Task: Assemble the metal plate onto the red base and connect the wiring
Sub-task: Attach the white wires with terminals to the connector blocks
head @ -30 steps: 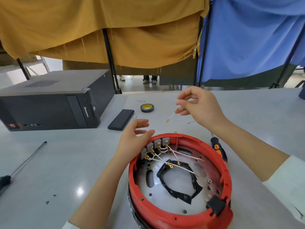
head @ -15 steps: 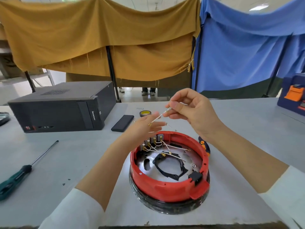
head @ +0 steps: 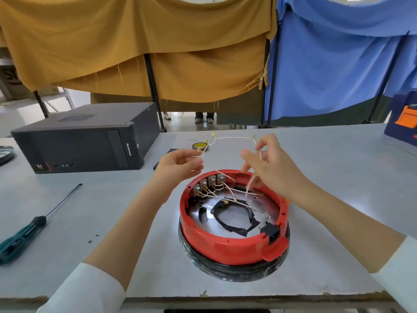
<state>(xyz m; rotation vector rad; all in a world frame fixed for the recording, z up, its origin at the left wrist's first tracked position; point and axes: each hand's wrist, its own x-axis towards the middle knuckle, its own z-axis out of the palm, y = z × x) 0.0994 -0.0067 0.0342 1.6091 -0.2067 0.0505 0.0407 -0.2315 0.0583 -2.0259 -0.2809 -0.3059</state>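
Grey table (head: 112, 256) in front of mustard and blue curtains, holding a red base (head: 228, 245) at centre with a shiny metal plate (head: 200, 207) seated inside it. Half a second ago both hands met over the base; now they have drawn apart. Left hand (head: 178, 164) pinches one end of a white wire (head: 232, 138), right hand (head: 268, 164) pinches the other end. Green-handled screwdriver (head: 24, 233) lies far left, near a black computer case (head: 85, 141).
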